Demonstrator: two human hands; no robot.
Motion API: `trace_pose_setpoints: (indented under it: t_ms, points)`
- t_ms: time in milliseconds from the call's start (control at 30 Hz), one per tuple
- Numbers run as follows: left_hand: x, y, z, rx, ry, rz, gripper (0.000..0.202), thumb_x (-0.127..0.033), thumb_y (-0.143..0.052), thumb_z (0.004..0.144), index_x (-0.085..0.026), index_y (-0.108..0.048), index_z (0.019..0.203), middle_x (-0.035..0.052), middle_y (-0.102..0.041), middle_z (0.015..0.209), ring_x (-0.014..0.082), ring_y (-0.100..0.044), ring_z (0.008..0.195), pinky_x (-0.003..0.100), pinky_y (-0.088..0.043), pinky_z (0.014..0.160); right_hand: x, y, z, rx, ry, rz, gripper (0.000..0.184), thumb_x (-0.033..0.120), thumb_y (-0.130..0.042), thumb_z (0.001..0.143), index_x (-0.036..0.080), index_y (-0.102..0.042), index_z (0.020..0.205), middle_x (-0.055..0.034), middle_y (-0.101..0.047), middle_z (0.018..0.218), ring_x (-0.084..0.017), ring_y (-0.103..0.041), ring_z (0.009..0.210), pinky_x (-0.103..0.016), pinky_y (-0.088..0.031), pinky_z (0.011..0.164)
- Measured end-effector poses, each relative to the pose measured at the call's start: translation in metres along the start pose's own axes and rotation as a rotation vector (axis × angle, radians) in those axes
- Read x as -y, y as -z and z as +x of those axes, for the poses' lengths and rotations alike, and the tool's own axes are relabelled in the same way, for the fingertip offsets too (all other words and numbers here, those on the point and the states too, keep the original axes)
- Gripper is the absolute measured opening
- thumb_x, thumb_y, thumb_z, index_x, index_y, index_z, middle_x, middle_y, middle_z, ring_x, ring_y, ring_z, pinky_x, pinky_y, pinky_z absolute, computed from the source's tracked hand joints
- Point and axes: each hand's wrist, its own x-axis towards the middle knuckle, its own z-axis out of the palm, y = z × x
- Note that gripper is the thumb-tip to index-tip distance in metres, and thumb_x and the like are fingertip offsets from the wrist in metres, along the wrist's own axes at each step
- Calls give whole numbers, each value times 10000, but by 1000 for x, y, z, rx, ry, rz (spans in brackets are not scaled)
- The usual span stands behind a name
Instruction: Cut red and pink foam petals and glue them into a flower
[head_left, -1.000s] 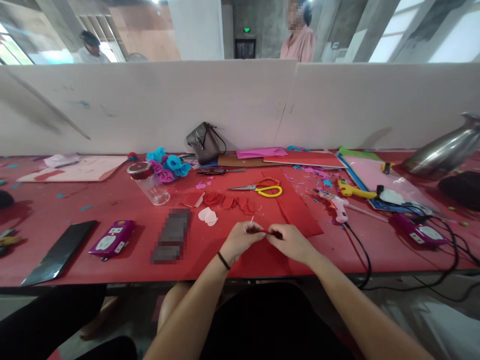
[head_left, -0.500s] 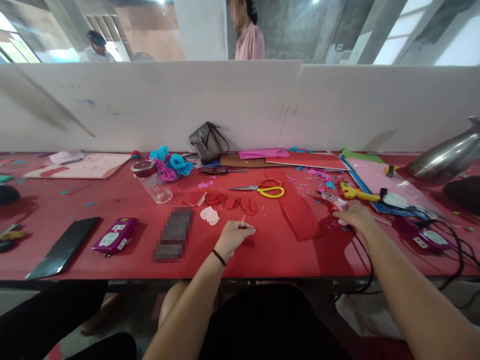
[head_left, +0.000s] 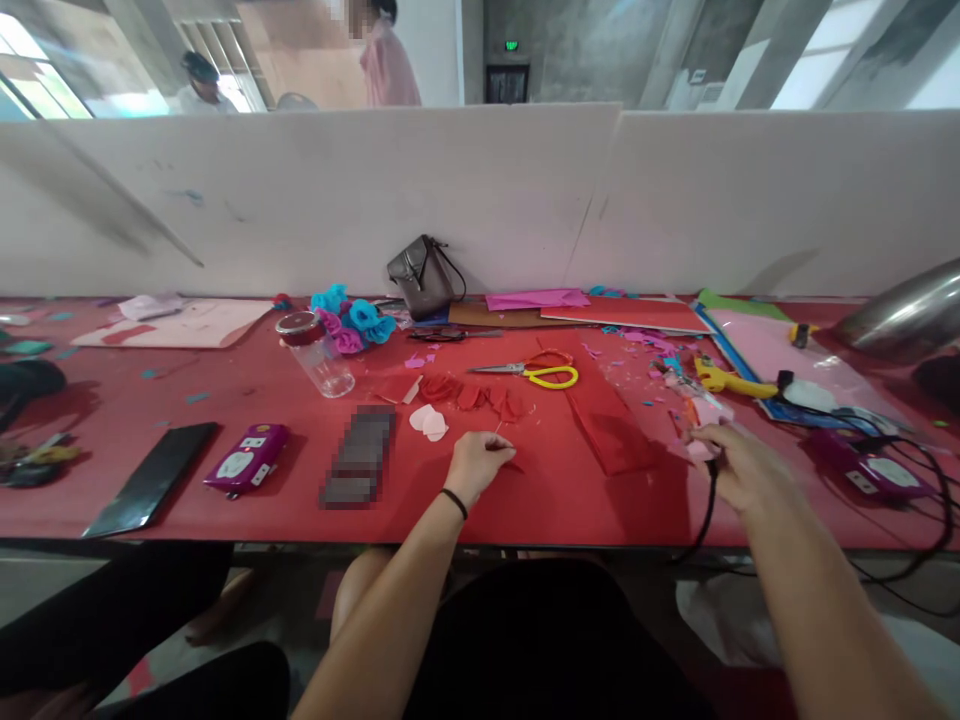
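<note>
My left hand (head_left: pixel 477 466) is closed in a pinch on a thin pale stick (head_left: pixel 499 427), whose tip shows above the fingers. At the right, my right hand (head_left: pixel 741 466) grips a pinkish glue gun (head_left: pixel 706 410) with a black cord hanging below it. Pale pink paper petals (head_left: pixel 429 423) lie to the left of my left hand. Just beyond them are red crepe-paper petals (head_left: pixel 472 397) and scissors (head_left: pixel 551 375) with yellow handles. A folded strip of red crepe paper (head_left: pixel 611 430) lies between my hands.
Left of my hands are a phone (head_left: pixel 360 455), a purple power box (head_left: pixel 247 460) and a clear jar (head_left: pixel 319 360). Blue and purple paper flowers (head_left: pixel 356 325) stand behind. A yellow glue gun (head_left: pixel 731 382), cords and a metal jug (head_left: pixel 907 315) are at the right. A white partition (head_left: pixel 525 200) borders the table.
My right hand has lifted the pinkish glue gun slightly and drawn it nearer. The left hand keeps its pinch on the stick. A person behind the partition has moved left.
</note>
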Motion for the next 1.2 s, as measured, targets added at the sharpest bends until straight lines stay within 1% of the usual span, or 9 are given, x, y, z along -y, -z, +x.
trace_pose_setpoints:
  t_ms: [100,167,233,333,467,567,700,867,1200]
  points:
    - [-3,2,-2,8,16,-4,64,-170,-679,692,-155,-738,713,39,-743,761,156,-665,755,233,-479,723,13,-22,-37,125,-88,171,260,176,-706,543,232,-561,751,-4,-697,785,-141,-646,649,-219,-523,503]
    - [-5,3,-2,18,14,25,60,-161,-679,694,-155,-737,706,36,-744,761,155,-667,759,229,-479,723,24,-36,-59,198,-67,156,345,214,-788,537,236,-558,793,19,-685,756,-112,-613,594,-182,-471,467]
    - [-6,4,-3,26,7,60,61,-149,-675,696,-162,-735,699,27,-746,762,149,-667,761,223,-478,726,31,-47,-74,303,-17,34,359,352,-826,569,220,-566,779,38,-627,622,-90,-534,504,-183,-421,441]
    - [-7,5,-3,31,-7,104,72,-146,-671,704,-180,-734,702,13,-748,768,143,-668,764,220,-479,732,34,-56,-85,497,10,-186,440,593,-737,632,199,-554,703,51,-514,499,-89,-430,439,-220,-361,415]
    - [-8,4,-3,23,-23,168,73,-157,-670,710,-181,-740,712,23,-748,771,149,-670,770,224,-477,744,27,-57,-85,679,16,-550,490,676,-636,677,202,-520,643,45,-499,487,-103,-434,447,-242,-358,451]
    - [-9,4,-4,24,-45,194,92,-166,-659,716,-191,-748,718,24,-749,784,154,-673,777,230,-477,765,18,-54,-81,703,72,-741,478,674,-592,708,198,-562,690,29,-547,512,-130,-486,478,-257,-381,492]
    - [-11,4,-5,29,-55,212,110,-158,-647,719,-194,-751,720,25,-750,786,155,-674,783,231,-475,788,14,-54,-79,688,138,-792,495,679,-531,741,192,-610,779,38,-513,536,-159,-516,535,-270,-408,533]
    - [-11,4,-5,32,-66,231,104,-167,-647,728,-195,-747,723,22,-750,789,154,-672,789,233,-473,794,17,-66,-81,718,212,-869,500,688,-474,760,200,-555,685,39,-475,526,-141,-452,503,-261,-371,499]
    - [-16,6,-7,41,-78,241,95,-138,-648,726,-183,-728,700,22,-749,780,141,-664,760,231,-475,784,18,-76,-81,742,280,-911,417,609,-520,772,210,-596,676,4,-596,611,-204,-577,600,-284,-454,561]
